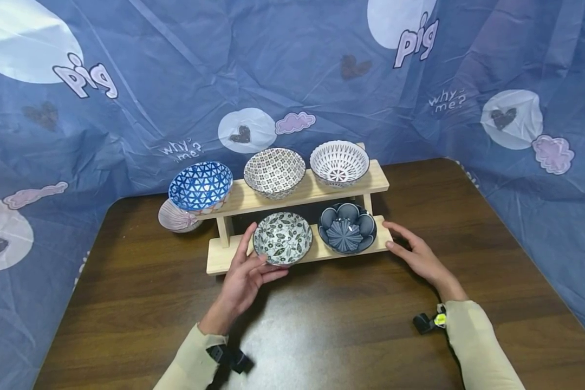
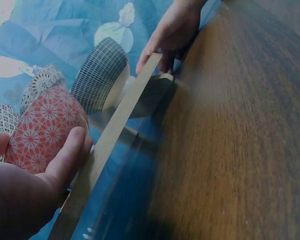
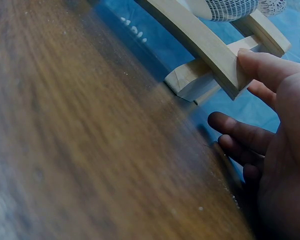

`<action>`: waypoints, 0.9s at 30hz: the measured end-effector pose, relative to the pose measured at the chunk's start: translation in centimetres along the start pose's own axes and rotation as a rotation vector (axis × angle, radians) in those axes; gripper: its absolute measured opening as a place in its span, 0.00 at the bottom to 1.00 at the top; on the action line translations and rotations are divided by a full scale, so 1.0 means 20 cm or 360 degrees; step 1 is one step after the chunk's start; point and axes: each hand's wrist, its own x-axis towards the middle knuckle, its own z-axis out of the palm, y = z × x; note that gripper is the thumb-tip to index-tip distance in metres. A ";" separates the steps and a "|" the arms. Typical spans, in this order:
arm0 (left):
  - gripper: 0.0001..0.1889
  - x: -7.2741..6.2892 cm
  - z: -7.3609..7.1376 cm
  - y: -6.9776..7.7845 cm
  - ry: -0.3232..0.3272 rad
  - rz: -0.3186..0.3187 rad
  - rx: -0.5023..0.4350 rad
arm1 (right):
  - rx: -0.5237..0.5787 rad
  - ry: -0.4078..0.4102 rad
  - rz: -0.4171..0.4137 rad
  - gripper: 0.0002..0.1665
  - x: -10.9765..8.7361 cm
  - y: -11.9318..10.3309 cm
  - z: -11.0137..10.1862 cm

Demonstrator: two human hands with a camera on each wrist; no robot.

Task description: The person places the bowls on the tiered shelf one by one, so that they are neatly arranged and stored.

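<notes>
My left hand grips a bowl with a green leaf-and-flower pattern inside, fingers and thumb around its left and near sides. In the left wrist view its outside is red with white flowers. The bowl is tilted toward me over the lower board of a two-tier wooden stand. My right hand holds the right end of that lower board, thumb on the front corner and index finger behind it. A dark blue petal-shaped bowl sits on the lower board near my right hand.
Along the upper board stand a blue-and-white bowl, a brown-patterned bowl and a white bowl with dark strokes. A pale pinkish bowl is behind the stand's left end. Blue printed cloth hangs behind the brown table.
</notes>
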 end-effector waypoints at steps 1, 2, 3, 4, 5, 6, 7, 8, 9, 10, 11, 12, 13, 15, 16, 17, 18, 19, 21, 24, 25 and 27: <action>0.45 0.00 0.00 0.00 -0.0004 -0.0004 0.0006 | -0.0002 0.0001 0.0001 0.32 0.00 0.00 0.00; 0.45 0.00 0.00 0.00 -0.0004 -0.0007 0.0012 | -0.0003 0.0001 0.0004 0.32 0.00 0.00 0.00; 0.45 0.00 0.00 0.00 -0.0002 -0.0009 0.0019 | -0.0005 0.0001 0.0006 0.32 0.00 0.00 0.00; 0.45 0.00 0.00 0.00 0.0000 -0.0010 0.0028 | -0.0011 0.0003 0.0009 0.32 0.00 0.00 0.00; 0.45 0.00 0.00 0.00 0.0006 -0.0008 0.0032 | -0.0013 0.0002 0.0013 0.32 0.00 0.00 0.00; 0.46 0.00 0.00 0.00 0.0013 -0.0002 0.0033 | -0.0014 0.0001 0.0017 0.32 0.00 0.00 0.00; 0.46 0.00 0.00 0.00 0.0016 0.0007 0.0034 | -0.0015 0.0000 0.0020 0.32 0.00 0.00 0.00; 0.45 0.00 -0.01 -0.01 0.0015 0.0013 0.0036 | -0.0014 -0.0001 0.0021 0.32 0.00 0.00 0.00; 0.45 0.00 -0.01 -0.01 0.0014 0.0016 0.0040 | -0.0013 -0.0001 0.0020 0.32 0.00 0.00 0.00; 0.45 0.00 -0.01 -0.01 0.0008 0.0021 0.0048 | -0.0013 -0.0001 0.0019 0.32 0.00 0.00 0.00; 0.45 -0.01 -0.02 -0.01 0.0002 0.0024 0.0052 | -0.0012 0.0000 0.0018 0.32 0.00 0.00 0.00; 0.45 -0.01 -0.02 0.00 -0.0003 0.0024 0.0054 | -0.0011 -0.0001 0.0018 0.32 0.00 0.00 0.00; 0.44 -0.01 -0.03 0.00 -0.0011 0.0027 0.0056 | -0.0012 -0.0001 0.0019 0.32 0.00 0.00 0.00; 0.44 -0.01 -0.04 0.00 -0.0016 0.0032 0.0060 | -0.0012 -0.0001 0.0017 0.32 0.00 0.00 0.00; 0.43 -0.01 -0.04 0.01 -0.0022 0.0037 0.0057 | -0.0010 0.0000 0.0016 0.32 0.00 0.00 0.00; 0.42 -0.02 -0.05 0.01 -0.0020 0.0042 0.0051 | -0.0008 0.0000 0.0015 0.32 0.00 0.00 0.00; 0.42 -0.02 -0.05 0.02 -0.0017 0.0045 0.0042 | -0.0003 -0.0002 0.0013 0.32 0.00 0.00 0.00; 0.41 -0.02 -0.06 0.02 -0.0014 0.0048 0.0035 | -0.0002 -0.0002 0.0010 0.32 0.00 0.00 0.00; 0.40 -0.04 -0.07 0.03 -0.0011 0.0050 0.0020 | -0.0002 0.0001 0.0006 0.32 0.00 0.00 0.00; 0.36 -0.06 -0.10 0.04 -0.0023 0.0065 0.0011 | -0.0003 0.0000 0.0006 0.32 0.00 0.00 0.00; 0.34 -0.07 -0.11 0.04 -0.0033 0.0073 0.0011 | -0.0003 -0.0001 0.0005 0.32 0.00 0.00 0.00; 0.31 -0.08 -0.12 0.05 -0.0057 0.0100 0.0014 | -0.0001 -0.0004 0.0004 0.32 0.00 0.00 0.00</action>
